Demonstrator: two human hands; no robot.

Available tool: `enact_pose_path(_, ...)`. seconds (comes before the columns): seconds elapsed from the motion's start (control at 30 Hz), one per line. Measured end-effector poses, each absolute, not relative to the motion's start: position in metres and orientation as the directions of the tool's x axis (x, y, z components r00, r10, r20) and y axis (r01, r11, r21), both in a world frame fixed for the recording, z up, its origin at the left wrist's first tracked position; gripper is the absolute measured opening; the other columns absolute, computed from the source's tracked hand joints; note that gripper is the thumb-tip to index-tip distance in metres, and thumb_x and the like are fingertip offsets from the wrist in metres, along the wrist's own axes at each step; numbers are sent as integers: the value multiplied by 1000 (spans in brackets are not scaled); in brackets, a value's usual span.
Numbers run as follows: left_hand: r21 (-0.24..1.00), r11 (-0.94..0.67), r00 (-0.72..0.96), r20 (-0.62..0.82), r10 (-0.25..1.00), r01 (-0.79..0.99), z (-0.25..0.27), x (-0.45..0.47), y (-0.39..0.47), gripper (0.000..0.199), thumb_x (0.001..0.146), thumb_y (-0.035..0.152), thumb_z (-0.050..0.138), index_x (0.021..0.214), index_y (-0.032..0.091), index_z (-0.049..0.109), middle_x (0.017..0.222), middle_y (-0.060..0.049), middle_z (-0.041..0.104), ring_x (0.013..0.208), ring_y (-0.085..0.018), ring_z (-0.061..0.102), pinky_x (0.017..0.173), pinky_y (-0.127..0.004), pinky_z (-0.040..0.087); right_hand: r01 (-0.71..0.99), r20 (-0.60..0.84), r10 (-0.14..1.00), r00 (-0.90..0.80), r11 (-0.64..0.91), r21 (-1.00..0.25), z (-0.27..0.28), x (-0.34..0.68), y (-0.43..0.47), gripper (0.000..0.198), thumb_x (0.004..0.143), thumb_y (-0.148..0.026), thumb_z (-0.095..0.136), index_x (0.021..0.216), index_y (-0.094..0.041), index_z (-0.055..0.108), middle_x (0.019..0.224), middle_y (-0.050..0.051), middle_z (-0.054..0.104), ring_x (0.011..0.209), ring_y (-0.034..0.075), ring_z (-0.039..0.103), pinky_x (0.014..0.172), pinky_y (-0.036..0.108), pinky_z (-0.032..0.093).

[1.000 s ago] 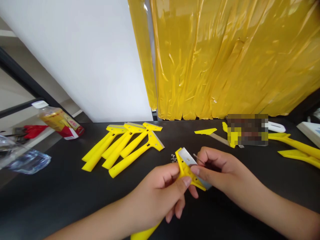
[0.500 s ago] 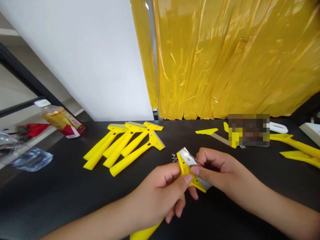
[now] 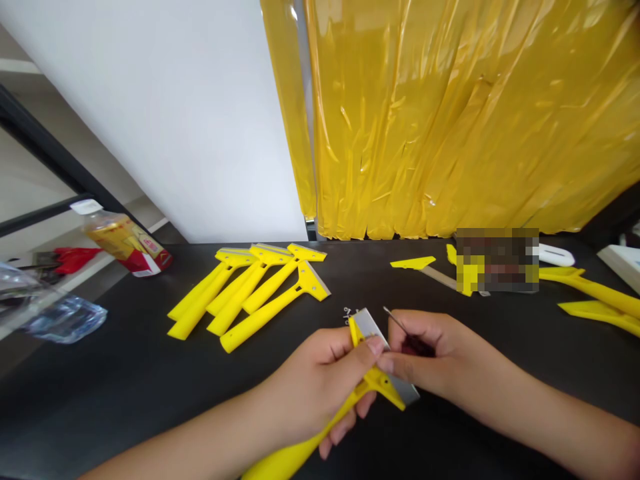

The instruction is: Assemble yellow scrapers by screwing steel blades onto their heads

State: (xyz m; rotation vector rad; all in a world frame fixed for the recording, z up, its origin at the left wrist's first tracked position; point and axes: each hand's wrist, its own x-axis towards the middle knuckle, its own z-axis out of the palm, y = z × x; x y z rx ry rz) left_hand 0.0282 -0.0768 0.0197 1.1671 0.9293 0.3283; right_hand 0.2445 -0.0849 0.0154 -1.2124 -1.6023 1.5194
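My left hand [image 3: 325, 393] is closed round a yellow scraper [image 3: 295, 460], its thumb pressed on the head. A flat metal blade [image 3: 397, 373] lies along the far right side of that head. In my right hand [image 3: 425, 340] is a screwdriver [image 3: 397, 323] with a thin shaft pointing up and left; its dark red handle is mostly hidden in the palm. The right thumb and a finger meet at the blade's edge. Just behind the scraper head, small screws [image 3: 347, 313] lie on the black table [image 3: 165, 407].
Several yellow scrapers with blades [image 3: 270, 303] lie fanned at the left. More yellow parts [image 3: 600, 293] and a yellow piece [image 3: 414, 263] lie at the right, near a pixelated patch. A drink bottle [image 3: 125, 240] and clear plastic [image 3: 65, 320] are at far left. Yellow film [image 3: 450, 120] hangs behind.
The scraper head has dropped slightly and turned, with the left thumb moved up onto it near the blade. The screwdriver tip has come away from the head and now points upward.
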Motion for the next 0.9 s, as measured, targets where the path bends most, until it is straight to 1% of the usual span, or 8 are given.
enact_pose_path(0.1,899,410,576,-419,703,154,20,27,-70,53,105,67,52,85,19,58,62,4,58,34,-8,48,27,-15,40,435,-8,965,-263,111,-894,13,269,-65,48,100,-65,62,78,-24,72,74,2,67,71,19,60,65,31,47)
enact_pose_path(0.2,909,400,542,-394,742,114,22,24,-64,48,105,65,53,91,20,59,63,4,60,34,-8,47,28,-15,41,853,234,971,-43,158,-497,5,298,-38,38,108,-47,48,124,-33,79,113,4,82,98,25,75,85,36,56)
enact_pose_path(0.27,914,391,538,-384,750,107,23,23,-61,47,106,64,52,92,20,59,63,4,60,34,-8,47,28,-15,41,926,236,971,31,61,-372,-1,312,-23,46,104,-34,49,143,-32,73,104,8,84,87,30,77,77,41,56)
enact_pose_path(0.4,914,390,551,-382,742,107,25,22,-60,47,107,63,52,92,20,59,64,4,60,34,-8,48,28,-15,42,975,229,973,33,20,-222,-14,317,-9,55,96,-22,52,147,-26,73,92,11,83,82,33,78,72,42,55)
enact_pose_path(0.5,919,378,557,-373,742,110,24,22,-61,46,106,63,52,92,20,60,65,3,61,35,-7,47,28,-15,42,985,213,977,-32,67,-160,-22,311,-8,56,94,-19,54,145,-26,74,95,10,84,85,32,79,73,40,57)
enact_pose_path(0.7,924,363,557,-367,745,124,24,21,-61,47,106,64,52,93,20,59,65,3,61,35,-8,48,28,-16,42,933,204,937,-282,318,-169,-22,310,-16,43,101,-20,53,132,-35,78,128,4,80,104,25,79,86,35,61)
enact_pose_path(0.77,921,364,550,-376,746,135,25,20,-60,46,106,63,52,93,19,60,65,3,62,36,-8,49,28,-16,42,905,211,914,-345,384,-184,-21,315,-18,37,103,-24,53,127,-34,79,127,4,78,105,23,78,88,35,61)
enact_pose_path(0.9,910,388,572,-399,717,148,26,18,-57,48,104,65,54,91,19,61,63,3,61,36,-9,48,29,-16,43,868,229,885,-406,452,-206,-22,322,-16,42,103,-21,52,138,-31,73,119,7,74,106,23,76,90,36,61)
